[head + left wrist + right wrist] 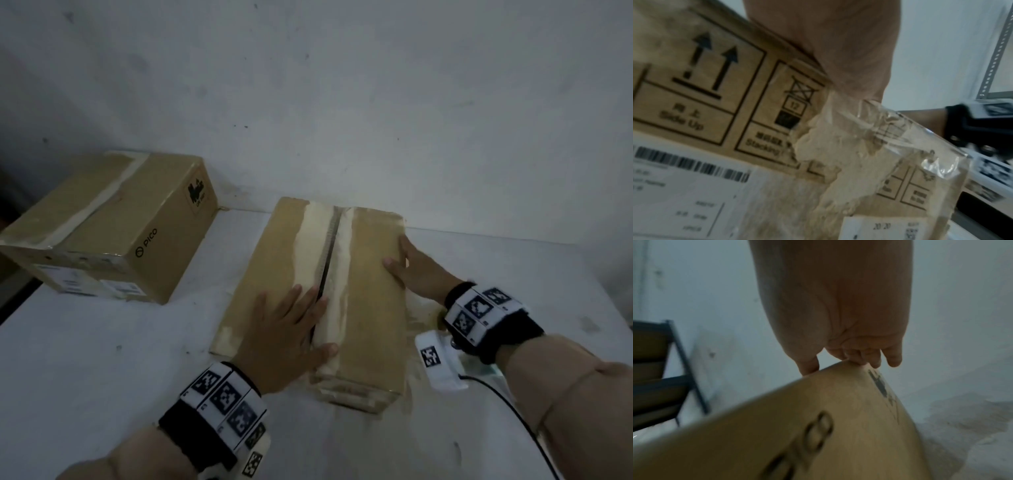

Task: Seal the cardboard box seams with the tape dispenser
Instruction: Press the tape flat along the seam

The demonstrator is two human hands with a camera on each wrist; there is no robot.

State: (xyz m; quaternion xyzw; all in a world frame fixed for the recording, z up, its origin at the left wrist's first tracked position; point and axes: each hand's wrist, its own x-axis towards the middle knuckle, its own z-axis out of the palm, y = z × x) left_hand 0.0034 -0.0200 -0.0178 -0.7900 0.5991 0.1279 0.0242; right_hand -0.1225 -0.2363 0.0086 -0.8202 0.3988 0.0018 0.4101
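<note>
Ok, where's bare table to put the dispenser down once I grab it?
The white table is bare left of the near box, in front of the PICO box. Bare too on the far right, beyond the right hand. It is crowded at the near box's right side, where the wrist gear and cable sit. The left hand lies flat by the open seam.

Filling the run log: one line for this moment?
left hand flat on box top by open seam | right hand on right edge | no dispenser seen
</note>
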